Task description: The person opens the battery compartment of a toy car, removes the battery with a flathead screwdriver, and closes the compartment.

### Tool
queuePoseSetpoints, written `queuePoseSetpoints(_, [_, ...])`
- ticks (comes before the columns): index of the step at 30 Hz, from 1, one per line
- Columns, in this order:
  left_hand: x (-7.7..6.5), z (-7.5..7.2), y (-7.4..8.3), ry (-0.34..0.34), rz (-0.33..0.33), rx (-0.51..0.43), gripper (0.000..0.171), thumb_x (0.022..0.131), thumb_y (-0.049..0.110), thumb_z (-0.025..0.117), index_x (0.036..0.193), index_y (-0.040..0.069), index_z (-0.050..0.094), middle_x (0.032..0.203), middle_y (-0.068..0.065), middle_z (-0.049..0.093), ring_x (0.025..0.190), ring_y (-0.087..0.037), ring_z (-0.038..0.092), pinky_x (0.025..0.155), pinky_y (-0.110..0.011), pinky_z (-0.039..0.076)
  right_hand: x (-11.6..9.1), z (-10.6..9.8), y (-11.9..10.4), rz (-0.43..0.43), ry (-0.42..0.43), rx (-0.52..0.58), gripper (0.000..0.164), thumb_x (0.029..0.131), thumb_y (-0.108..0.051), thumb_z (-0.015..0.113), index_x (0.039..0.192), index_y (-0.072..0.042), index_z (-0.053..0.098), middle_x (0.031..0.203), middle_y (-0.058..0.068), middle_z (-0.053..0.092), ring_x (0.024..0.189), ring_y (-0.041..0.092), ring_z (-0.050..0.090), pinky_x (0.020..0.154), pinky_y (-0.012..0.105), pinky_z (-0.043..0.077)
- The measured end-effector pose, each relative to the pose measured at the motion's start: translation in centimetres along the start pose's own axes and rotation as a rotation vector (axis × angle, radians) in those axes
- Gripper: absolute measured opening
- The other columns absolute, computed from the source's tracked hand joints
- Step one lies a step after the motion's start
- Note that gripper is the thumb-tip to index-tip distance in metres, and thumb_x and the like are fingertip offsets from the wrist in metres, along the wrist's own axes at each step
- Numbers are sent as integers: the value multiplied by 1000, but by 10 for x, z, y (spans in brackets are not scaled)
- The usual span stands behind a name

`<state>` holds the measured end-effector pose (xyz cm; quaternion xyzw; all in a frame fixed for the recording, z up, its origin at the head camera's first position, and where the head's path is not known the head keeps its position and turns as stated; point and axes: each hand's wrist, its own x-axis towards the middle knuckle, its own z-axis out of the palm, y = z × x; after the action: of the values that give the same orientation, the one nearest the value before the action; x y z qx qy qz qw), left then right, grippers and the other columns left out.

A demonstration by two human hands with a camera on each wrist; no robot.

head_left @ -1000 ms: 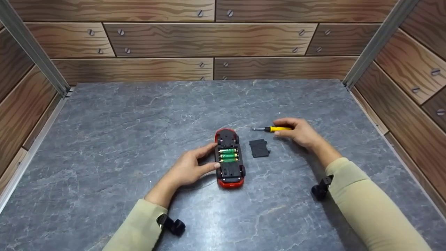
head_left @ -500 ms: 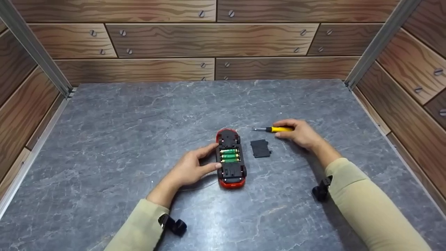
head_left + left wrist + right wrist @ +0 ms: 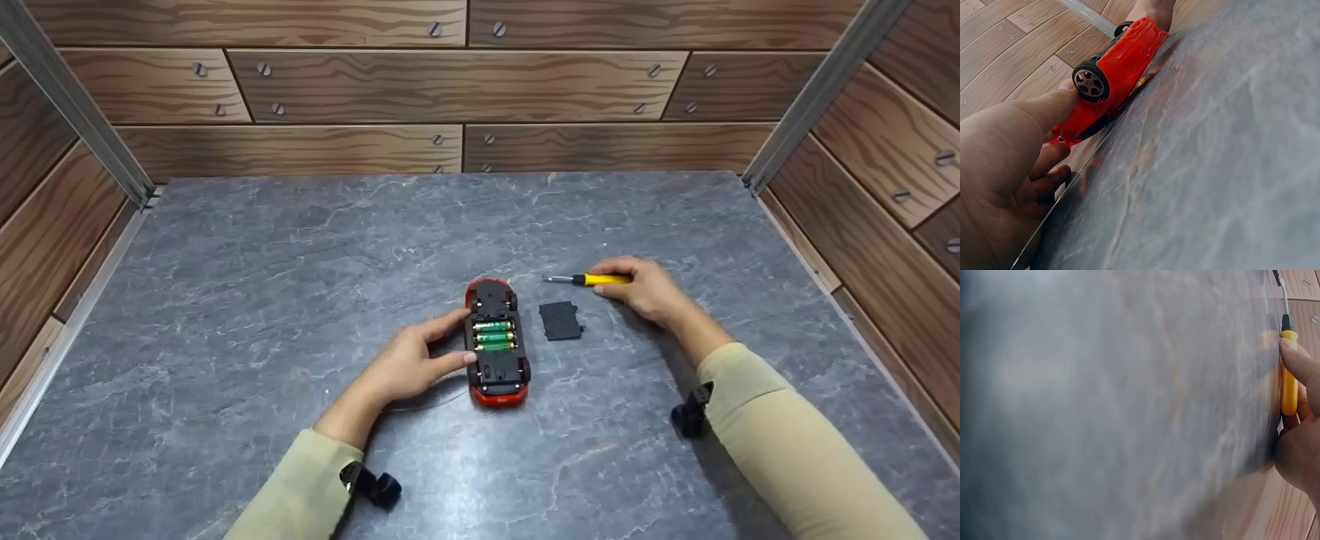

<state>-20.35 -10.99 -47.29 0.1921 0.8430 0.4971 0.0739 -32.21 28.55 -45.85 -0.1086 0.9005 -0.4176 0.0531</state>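
A red toy car [image 3: 499, 371] lies upside down on the grey tabletop, its black underside facing up. Several green batteries [image 3: 494, 337] sit side by side in its uncovered compartment. My left hand [image 3: 409, 360] holds the car along its left side, thumb and index finger spread apart; in the left wrist view the thumb lies by a wheel [image 3: 1090, 81]. To the right, my right hand [image 3: 645, 289] pinches the yellow handle of a screwdriver [image 3: 604, 279] between thumb and fingers. The metal shaft points left, low over the table. A black battery cover [image 3: 560, 320] lies between car and right hand.
The marbled grey tabletop [image 3: 300, 247] runs back to a wood-patterned wall [image 3: 450, 86]. Similar panels and metal posts [image 3: 832, 90] stand at both sides. Each sleeve cuff carries a black wrist camera [image 3: 375, 486].
The view has shifted slightly. Both hands keep their places, the left at the toy car and the right at the screwdriver; car and battery cover stay put.
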Motion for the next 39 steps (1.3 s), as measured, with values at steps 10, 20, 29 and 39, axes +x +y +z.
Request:
queuePoseSetpoints(10, [-1,0,1,-4,-6,0,74,96,43,79,160,21,50,159,-10,52,148,-29,46,124,-47,33,-1,3,0,21,33,-19,31,99,-13,77,128,-1,75,137,22,67,131,38,57,116,48,40])
queuePoseSetpoints(20, [-2,0,0,-2,-10,-3,74,96,43,79,160,22,49,159,-11,52,148,-29,46,124,-47,33,-2,5,1,59,56,39,31,101,-16,75,129,-3,74,132,17,72,124,28,60,109,36,42])
queuePoseSetpoints(29, [-1,0,2,-1,-16,7,74,96,45,79,160,22,50,159,-9,52,148,-27,46,124,-47,33,-6,0,2,57,57,190,36,99,-18,78,129,2,73,118,3,76,108,11,61,92,18,47])
queuePoseSetpoints(39, [-1,0,3,-1,-20,-3,74,96,45,79,160,22,50,159,-9,52,149,-28,46,124,-47,33,-10,-7,5,34,107,384,42,98,-7,77,130,17,63,99,-10,76,91,3,65,80,16,52])
